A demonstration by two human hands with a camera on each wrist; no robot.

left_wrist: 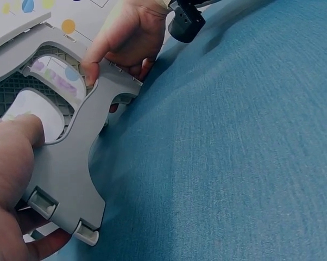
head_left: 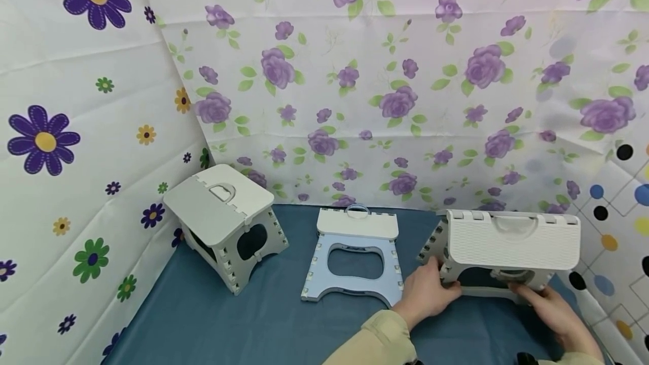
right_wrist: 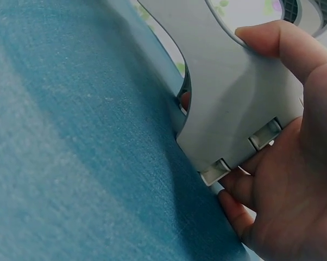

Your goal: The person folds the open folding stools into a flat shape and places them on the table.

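A white and grey folding step stool (head_left: 514, 241) stands at the right, its ribbed top panel tipped toward me. My left hand (head_left: 428, 292) grips the lower left side of its leg panel, thumb in the cutout, as the left wrist view shows. On the other side my right hand (head_left: 555, 314) holds the same grey leg panel (right_wrist: 228, 81), thumb on the cutout's rim and fingers curled behind the edge. The gridded underside shows through the opening in the left wrist view. Part of the fingers of both hands is hidden behind the panel.
A light blue and white folding stool (head_left: 355, 258) lies flat in the middle. An unfolded white and grey stool (head_left: 228, 218) stands at the left. Blue cloth (head_left: 253, 325) covers the surface, with a flowered backdrop (head_left: 324, 100) behind and printed sheets on both sides.
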